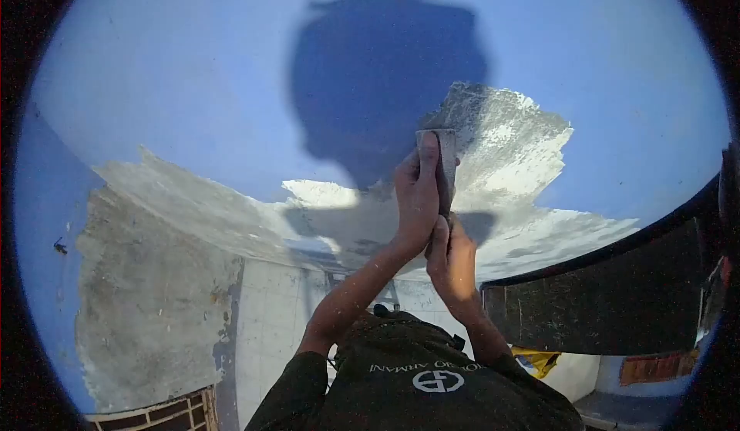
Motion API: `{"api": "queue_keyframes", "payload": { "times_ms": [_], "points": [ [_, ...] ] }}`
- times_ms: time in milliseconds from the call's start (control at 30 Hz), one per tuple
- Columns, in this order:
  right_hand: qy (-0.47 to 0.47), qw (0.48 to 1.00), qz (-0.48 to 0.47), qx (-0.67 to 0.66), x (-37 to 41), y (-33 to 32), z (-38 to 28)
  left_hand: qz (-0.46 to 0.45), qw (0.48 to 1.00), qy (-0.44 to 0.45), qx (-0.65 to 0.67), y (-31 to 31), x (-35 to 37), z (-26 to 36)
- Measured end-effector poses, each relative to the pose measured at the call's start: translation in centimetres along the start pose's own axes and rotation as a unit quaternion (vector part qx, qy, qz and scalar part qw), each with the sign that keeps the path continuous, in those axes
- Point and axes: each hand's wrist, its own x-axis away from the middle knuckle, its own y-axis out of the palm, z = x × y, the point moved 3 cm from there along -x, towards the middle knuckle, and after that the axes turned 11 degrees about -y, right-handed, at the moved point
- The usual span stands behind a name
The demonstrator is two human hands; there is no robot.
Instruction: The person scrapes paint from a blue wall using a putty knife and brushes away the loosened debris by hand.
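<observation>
A narrow, dusty sanding block (446,157) is held upright against the blue wall, over the edge of a rough grey-white bare patch (532,134). My left hand (417,200) is closed around its upper part, thumb lying along the face and fingers mostly hidden behind. Lower down, my right hand (453,258) grips the bottom end, its thumb pointing up just below my left palm. The block's side turned to the wall is hidden.
A dark board (601,288) hangs at the right. A barred frame (158,415) stands at lower left, below a large grey patch (154,292). Yellow material (539,363) shows behind my right arm. My head's shadow falls on the blue wall (193,84).
</observation>
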Motion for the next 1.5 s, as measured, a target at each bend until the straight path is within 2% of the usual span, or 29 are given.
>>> {"api": "queue_keyframes", "payload": {
  "times_ms": [167,233,267,300,367,500,600,667,700,767,800,833,867,933,967,1033,1067,1100,1133,1167,1233,1267,1333,1367,1433,1500],
  "points": [
    [0.051,0.996,-0.015,-0.074,0.1,-0.8,0.3,0.007,0.999,0.034,0.001,0.0,-0.5,-1.7],
    [-0.052,0.998,0.018,-0.037,-0.8,-1.1,-2.0,0.005,0.999,0.005,-0.038,-0.2,-0.4,1.0],
    [-0.044,0.997,-0.011,-0.065,-1.4,-1.8,-4.0,0.007,0.999,0.002,-0.039,-0.3,-0.2,0.8],
    [-0.048,0.997,-0.013,-0.064,-1.0,-1.6,-3.2,0.000,0.999,0.021,-0.033,-0.2,-0.3,1.0],
    [-0.044,0.998,0.033,-0.009,-0.4,-1.2,-1.1,-0.006,0.998,0.051,-0.025,-0.2,-0.7,1.2],
    [-0.006,0.999,0.009,-0.053,0.2,-0.8,-1.0,-0.006,1.000,-0.009,0.028,-0.4,0.2,-1.3],
    [-0.009,0.998,0.041,-0.048,0.6,-0.5,0.3,-0.021,0.999,-0.027,0.013,-0.5,-0.1,-1.6],
    [-0.072,0.996,0.053,-0.022,0.4,-0.7,0.6,-0.027,0.999,-0.026,0.013,-0.8,-0.5,-2.3],
    [-0.071,0.996,0.055,-0.022,0.5,-1.1,0.6,-0.030,0.999,-0.026,0.012,-0.8,-0.3,-2.4],
    [-0.029,0.993,0.098,-0.053,1.2,-2.4,1.0,-0.032,0.988,0.145,-0.030,-0.9,0.7,-1.6],
    [-0.038,0.986,0.138,-0.081,1.6,-2.6,2.1,-0.036,0.989,0.142,-0.033,-1.8,0.2,-1.7],
    [-0.029,0.986,0.143,-0.080,2.2,-3.3,2.6,0.003,0.919,0.349,-0.184,-3.6,0.0,-0.9],
    [0.033,0.972,0.124,-0.197,2.9,-3.7,3.2,0.037,0.782,0.533,-0.320,-5.2,0.1,-0.4],
    [0.133,0.894,0.100,-0.417,4.7,-3.7,6.0,0.043,0.658,0.605,-0.446,-8.9,-0.8,0.3],
    [0.228,0.820,0.082,-0.518,5.7,-3.7,5.6,0.033,0.660,0.602,-0.448,-11.4,-1.3,-0.5],
    [0.236,0.857,0.125,-0.441,7.6,-2.4,6.9,-0.037,0.549,0.473,-0.688,-16.4,-2.7,-5.0],
    [0.236,0.855,0.130,-0.443,8.4,-1.5,7.2,-0.091,0.544,0.424,-0.718,-18.6,-1.8,-6.6],
    [0.243,0.876,0.142,-0.392,9.2,-0.5,7.5,-0.145,0.534,0.374,-0.744,-21.1,-0.5,-8.4],
    [0.252,0.892,0.155,-0.342,9.6,0.4,7.6,-0.234,0.659,0.193,-0.689,-25.7,-0.2,-12.1],
    [0.256,0.887,0.163,-0.347,9.6,1.4,7.4,-0.309,0.742,-0.004,-0.595,-29.6,0.4,-15.1],
    [0.239,0.892,0.144,-0.356,9.9,3.3,6.6,-0.290,0.793,-0.098,-0.527,-31.7,2.2,-14.1],
    [0.260,0.878,0.125,-0.383,9.7,4.3,6.2,-0.298,0.787,-0.102,-0.530,-31.8,2.2,-13.4],
    [0.258,0.875,0.117,-0.392,8.7,6.6,4.8,-0.160,0.874,-0.060,-0.456,-29.8,2.2,-9.7],
    [0.247,0.872,0.105,-0.410,8.3,8.0,4.3,-0.165,0.872,-0.063,-0.457,-28.8,1.9,-8.7],
    [0.223,0.847,0.119,-0.468,7.9,11.3,3.5,-0.113,0.891,-0.058,-0.435,-27.0,0.4,-6.8],
    [0.230,0.830,0.117,-0.495,7.5,13.9,2.5,-0.132,0.893,-0.052,-0.428,-23.9,-0.1,-5.7]
  ]
}}
